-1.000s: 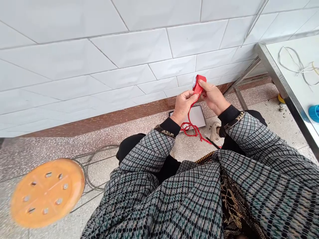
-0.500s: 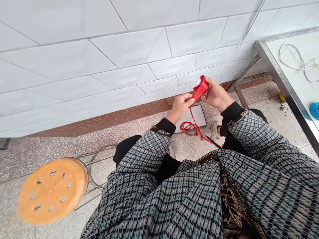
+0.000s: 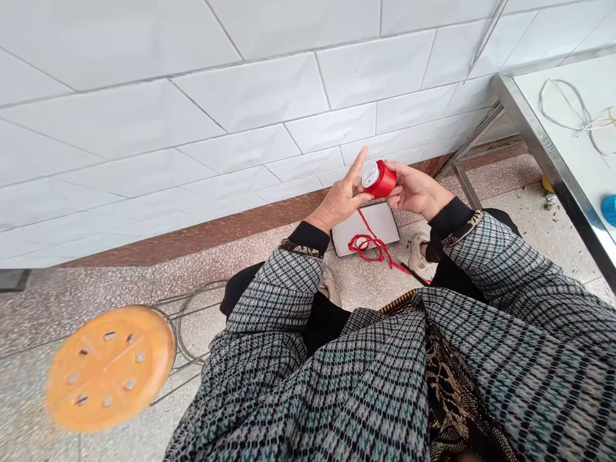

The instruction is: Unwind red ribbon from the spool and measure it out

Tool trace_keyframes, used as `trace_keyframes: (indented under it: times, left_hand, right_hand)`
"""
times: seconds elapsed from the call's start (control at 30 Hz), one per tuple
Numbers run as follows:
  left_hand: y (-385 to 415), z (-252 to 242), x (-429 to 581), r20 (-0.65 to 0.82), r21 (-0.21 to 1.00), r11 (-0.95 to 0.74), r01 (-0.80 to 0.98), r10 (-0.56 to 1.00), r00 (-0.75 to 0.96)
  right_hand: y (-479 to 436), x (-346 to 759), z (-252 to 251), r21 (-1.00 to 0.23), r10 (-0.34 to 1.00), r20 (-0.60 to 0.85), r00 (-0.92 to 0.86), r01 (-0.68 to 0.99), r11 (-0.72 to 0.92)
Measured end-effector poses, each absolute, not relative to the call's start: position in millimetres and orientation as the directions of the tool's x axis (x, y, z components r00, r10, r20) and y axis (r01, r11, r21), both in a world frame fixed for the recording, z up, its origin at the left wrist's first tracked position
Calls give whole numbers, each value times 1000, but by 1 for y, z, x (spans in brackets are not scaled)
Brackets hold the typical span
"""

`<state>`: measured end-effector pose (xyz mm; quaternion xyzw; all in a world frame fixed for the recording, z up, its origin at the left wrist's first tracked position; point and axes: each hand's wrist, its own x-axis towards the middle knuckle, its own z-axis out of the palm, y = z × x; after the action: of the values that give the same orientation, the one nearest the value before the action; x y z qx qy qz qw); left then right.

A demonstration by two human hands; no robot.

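Observation:
A roll of red ribbon (image 3: pixel 384 180) with a white labelled end is held between my two hands, above the floor near the wall. My right hand (image 3: pixel 418 188) grips its right side with thumb and fingers. At its left is my left hand (image 3: pixel 342 197), thumb under the roll and index finger stretched up past the white end; the other fingers are partly hidden. Below, a shallow white box (image 3: pixel 351 232) lies on the floor. A looped red cord (image 3: pixel 369 247) trails over the box and onto the floor.
An orange round stool (image 3: pixel 113 372) with wire legs stands at lower left. To the right is a metal-framed table (image 3: pixel 553 141) bearing loose white wire (image 3: pixel 584 122) and a blue object (image 3: pixel 610 209). The tiled wall (image 3: pixel 269 96) rises in front.
My left hand has moved from the stretched ribbon end to the roll itself, its index finger now extended. The ribbon strip between the hands is no longer drawn out, and the roll has turned and lowered.

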<state>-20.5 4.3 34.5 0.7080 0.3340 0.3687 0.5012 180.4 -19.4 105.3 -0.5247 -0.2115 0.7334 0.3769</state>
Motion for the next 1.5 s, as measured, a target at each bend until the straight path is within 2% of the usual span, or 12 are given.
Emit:
trace_keyframes:
  times: [0.1,0.2,0.4,0.67,0.83,1.0,1.1,1.27,1.5]
  left_hand:
    - [7,37,-23,155,970,-235,58,788,596]
    - [6,38,-25,89,992,-123,10,770,632]
    - [2,40,-27,78,997,-69,-38,807,585]
    - [5,41,-30,144,987,-159,6,906,397]
    - [2,34,-17,185,982,-160,-97,910,370]
    - [-13,24,10,142,972,-99,-213,970,197]
    - [-17,24,15,113,980,-66,-186,960,256]
    - [-15,31,12,210,967,-161,-199,945,253]
    - [-17,41,18,140,961,-53,-271,940,310]
  right_hand:
    - [-22,181,104,-715,778,-597,-192,-311,-626]
    - [-24,182,105,-700,766,-600,-230,-313,-642]
    - [-32,178,113,-703,784,-572,-241,-349,-620]
    - [-50,160,118,-838,904,-329,-273,-358,-413]
    - [-50,145,111,-903,971,-207,-118,-359,-236]
    - [-32,150,106,-869,970,-229,85,-466,-165]
    - [-25,156,106,-866,958,-255,128,-470,-168]
    - [-25,155,109,-874,949,-291,120,-437,-213]
    - [-28,150,113,-854,929,-355,105,-441,-276]
